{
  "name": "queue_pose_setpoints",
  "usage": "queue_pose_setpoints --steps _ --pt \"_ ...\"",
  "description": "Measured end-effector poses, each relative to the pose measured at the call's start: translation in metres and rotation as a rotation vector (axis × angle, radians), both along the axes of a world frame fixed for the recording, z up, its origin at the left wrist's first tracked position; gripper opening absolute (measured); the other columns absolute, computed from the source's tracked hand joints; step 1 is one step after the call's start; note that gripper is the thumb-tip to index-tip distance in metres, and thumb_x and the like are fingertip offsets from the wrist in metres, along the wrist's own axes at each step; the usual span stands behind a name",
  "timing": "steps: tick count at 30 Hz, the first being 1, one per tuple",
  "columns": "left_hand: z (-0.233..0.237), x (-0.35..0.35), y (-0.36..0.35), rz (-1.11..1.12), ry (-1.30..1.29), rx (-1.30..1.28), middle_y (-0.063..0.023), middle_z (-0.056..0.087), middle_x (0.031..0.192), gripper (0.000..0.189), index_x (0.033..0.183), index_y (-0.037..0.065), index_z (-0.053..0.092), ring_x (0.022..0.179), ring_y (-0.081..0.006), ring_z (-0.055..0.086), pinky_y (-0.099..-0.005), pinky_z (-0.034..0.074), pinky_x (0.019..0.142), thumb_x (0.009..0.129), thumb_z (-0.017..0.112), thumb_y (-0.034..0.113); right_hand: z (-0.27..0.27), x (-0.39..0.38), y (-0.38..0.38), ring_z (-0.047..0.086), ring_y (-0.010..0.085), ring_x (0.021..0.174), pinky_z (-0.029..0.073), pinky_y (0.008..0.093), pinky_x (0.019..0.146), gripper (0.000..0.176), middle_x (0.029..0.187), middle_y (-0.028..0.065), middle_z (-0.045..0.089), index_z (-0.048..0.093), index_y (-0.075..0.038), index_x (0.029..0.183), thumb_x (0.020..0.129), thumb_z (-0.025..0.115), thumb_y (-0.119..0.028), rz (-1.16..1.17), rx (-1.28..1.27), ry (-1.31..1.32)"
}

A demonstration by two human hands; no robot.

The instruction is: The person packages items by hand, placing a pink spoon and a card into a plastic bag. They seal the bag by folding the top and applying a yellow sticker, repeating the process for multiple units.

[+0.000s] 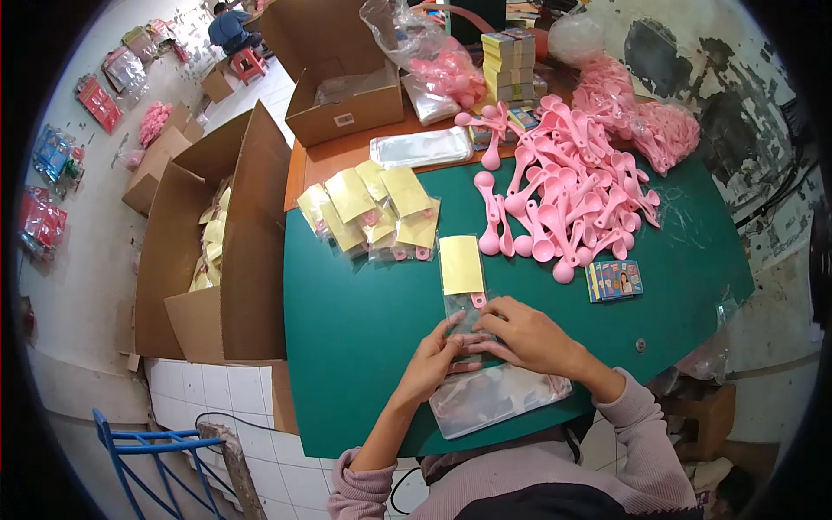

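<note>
A clear plastic bag (462,305) with a yellow card (461,265) and a pink measuring spoon (478,300) in it lies on the green tabletop in front of me. My left hand (431,362) pinches the bag's near end from the left. From the right, the bent fingers of my right hand (530,336) close on the same end, partly covering it. Just below my hands rests a stack of flat clear bags (498,403). Filled bags with yellow cards (351,195) lie in a pile beyond, to the left.
A heap of pink measuring spoons (572,186) covers the table's right half, with small printed cards (615,282) nearer me. More clear bags (422,147) lie at the back. A tall cardboard box (251,234) stands left of the table, near a blue metal frame (156,442). Another person (230,30) sits far off.
</note>
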State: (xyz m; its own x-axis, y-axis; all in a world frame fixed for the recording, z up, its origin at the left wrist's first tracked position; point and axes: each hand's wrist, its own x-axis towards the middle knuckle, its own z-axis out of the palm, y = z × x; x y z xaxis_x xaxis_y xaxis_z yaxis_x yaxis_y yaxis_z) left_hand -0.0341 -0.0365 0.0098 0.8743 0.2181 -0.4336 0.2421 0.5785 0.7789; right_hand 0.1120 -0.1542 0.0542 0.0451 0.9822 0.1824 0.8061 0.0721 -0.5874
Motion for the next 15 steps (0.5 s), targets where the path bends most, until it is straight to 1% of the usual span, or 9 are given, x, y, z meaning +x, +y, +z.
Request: queue_pose_setpoints --steps 1,5,7,8,10,11,13,14,15 --pt "-0.001 -0.003 0.0 -0.007 0.017 0.032 -0.0133 0.051 0.116 0.039 0.133 0.005 0.027 0.103 -0.0212 0.055 -0.0351 0.051 0.082 0.096 0.031 0.018 -0.004 -0.004 0.002 0.051 0.0291 0.09 0.043 0.0372 0.076 0.027 0.096 0.0122 0.05 0.053 -0.003 0.098 0.076 0.062 -0.014 -0.041 0.037 -0.052" --pt "0.005 -0.005 0.005 -0.039 0.066 0.004 -0.0121 0.047 0.121 0.041 0.134 0.004 0.025 0.106 -0.0206 0.053 -0.0356 0.049 0.086 0.096 0.033 0.017 -0.015 -0.018 0.013 0.051 0.028 0.088 0.043 0.0384 0.076 0.018 0.092 0.0111 0.05 0.054 -0.004 0.089 0.076 0.062 -0.015 -0.096 0.051 -0.029" --pt "0.001 -0.005 0.008 -0.095 -0.022 -0.059 -0.0129 0.039 0.129 0.051 0.139 0.006 0.014 0.111 -0.0221 0.049 -0.0389 0.045 0.092 0.093 0.035 0.016 -0.016 -0.02 0.017 0.05 0.0277 0.085 0.041 0.038 0.073 0.017 0.088 0.0105 0.048 0.053 -0.005 0.087 0.075 0.062 -0.014 -0.09 0.092 -0.027" --pt "-0.001 -0.006 0.01 -0.091 -0.022 -0.059 -0.0129 0.039 0.129 0.051 0.139 0.006 0.014 0.111 -0.0221 0.049 -0.0389 0.045 0.092 0.093 0.035 0.016 -0.016 -0.019 0.018 0.05 0.0277 0.085 0.041 0.038 0.073 0.017 0.088 0.0105 0.048 0.053 -0.005 0.087 0.075 0.062 -0.014 -0.086 0.092 -0.027" --pt "-0.003 -0.006 0.01 -0.105 -0.113 -0.083 -0.0134 0.032 0.134 0.063 0.141 0.007 -0.001 0.116 -0.0231 0.044 -0.0418 0.039 0.097 0.09 0.034 0.018 -0.016 -0.017 0.018 0.049 0.0267 0.085 0.039 0.0368 0.07 0.018 0.086 0.0098 0.048 0.051 -0.005 0.086 0.074 0.061 -0.013 -0.013 0.095 -0.062" --pt "-0.003 -0.005 0.01 -0.103 -0.112 -0.085 -0.0134 0.032 0.134 0.063 0.141 0.007 -0.001 0.116 -0.0231 0.044 -0.0418 0.039 0.097 0.09 0.034 0.018 -0.015 -0.016 0.019 0.049 0.0267 0.085 0.039 0.0368 0.07 0.018 0.086 0.0098 0.048 0.051 -0.005 0.086 0.074 0.061 -0.013 -0.012 0.093 -0.061" --pt "-0.002 -0.002 0.008 -0.114 -0.14 -0.035 -0.0143 0.027 0.137 0.068 0.14 0.009 -0.011 0.119 -0.0243 0.041 -0.0425 0.037 0.097 0.088 0.032 0.019 -0.013 -0.016 0.021 0.048 0.0262 0.084 0.038 0.0364 0.072 0.02 0.085 0.0096 0.048 0.052 -0.004 0.086 0.072 0.062 -0.014 0.003 0.11 -0.08" --pt "0.0 -0.002 0.007 -0.114 -0.139 -0.035 -0.0143 0.027 0.137 0.068 0.14 0.009 -0.011 0.119 -0.0243 0.041 -0.0425 0.037 0.097 0.088 0.032 0.019 -0.013 -0.016 0.021 0.048 0.0262 0.084 0.038 0.0364 0.072 0.02 0.085 0.0096 0.048 0.052 -0.004 0.086 0.072 0.062 -0.014 0.003 0.111 -0.08" --pt "0.002 -0.002 0.005 -0.098 -0.129 -0.02 -0.0142 0.032 0.134 0.064 0.14 0.008 -0.007 0.116 -0.024 0.044 -0.0418 0.039 0.096 0.09 0.031 0.022 -0.013 -0.015 0.021 0.048 0.0256 0.083 0.038 0.0364 0.072 0.02 0.084 0.0091 0.049 0.053 -0.005 0.085 0.071 0.063 -0.015 0.014 0.111 -0.109"
